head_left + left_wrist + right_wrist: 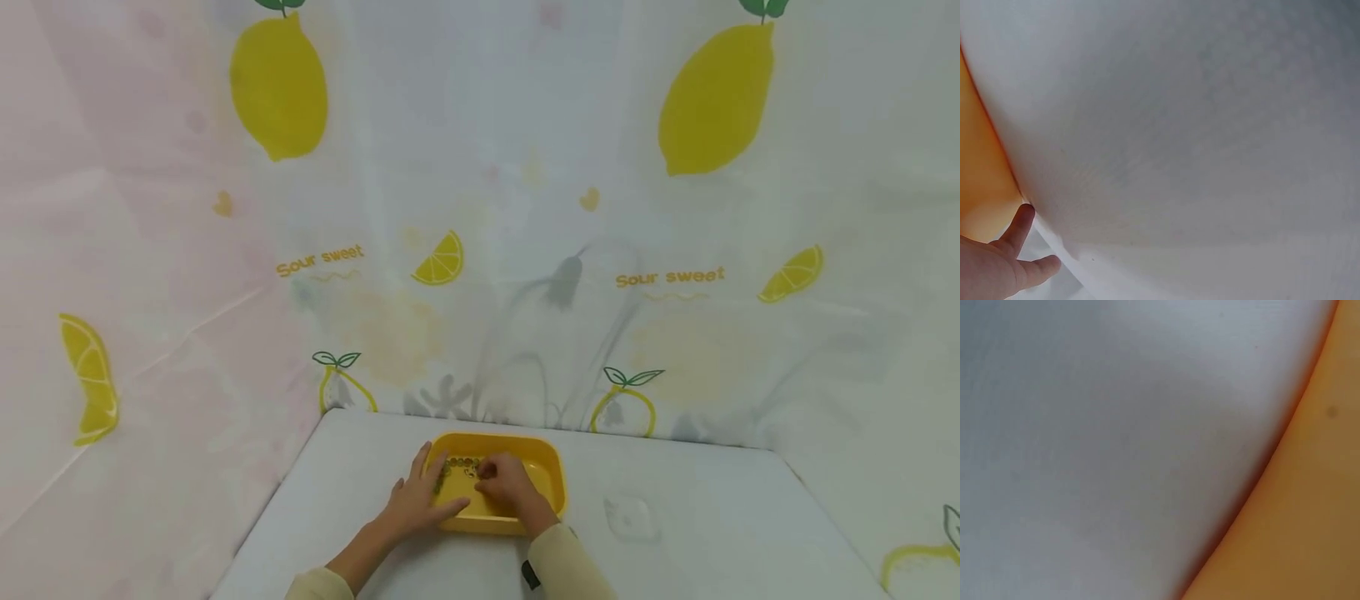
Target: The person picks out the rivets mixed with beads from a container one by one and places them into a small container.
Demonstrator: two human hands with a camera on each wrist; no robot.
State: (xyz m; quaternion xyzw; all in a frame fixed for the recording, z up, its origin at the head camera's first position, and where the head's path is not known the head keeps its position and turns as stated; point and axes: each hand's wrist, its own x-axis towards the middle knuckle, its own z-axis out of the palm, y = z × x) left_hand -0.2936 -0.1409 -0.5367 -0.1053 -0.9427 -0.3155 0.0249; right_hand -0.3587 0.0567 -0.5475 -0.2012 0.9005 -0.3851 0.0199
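A yellow tray (480, 525) stands on the white table, and a curved row of small greenish-brown beads (459, 462) lies in its left part. Over the tray's left side my left hand (411, 503) spreads its fingers, with the thumb reaching over the near side. My right hand (512, 485) is inside the tray, fingers curled close to the row's right end; whether they pinch a bead is too small to see. In the left wrist view, two fingers of the left hand (991, 269) show beside the tray wall (979, 156). Only tray wall (1297, 519) and table appear in the right wrist view.
A clear, flat, squarish piece (632, 518) lies on the table (720, 517) right of the tray. Something small and black (530, 575) shows beside the right sleeve (568, 562). A lemon-printed sheet (510, 208) hangs behind the table and at both sides.
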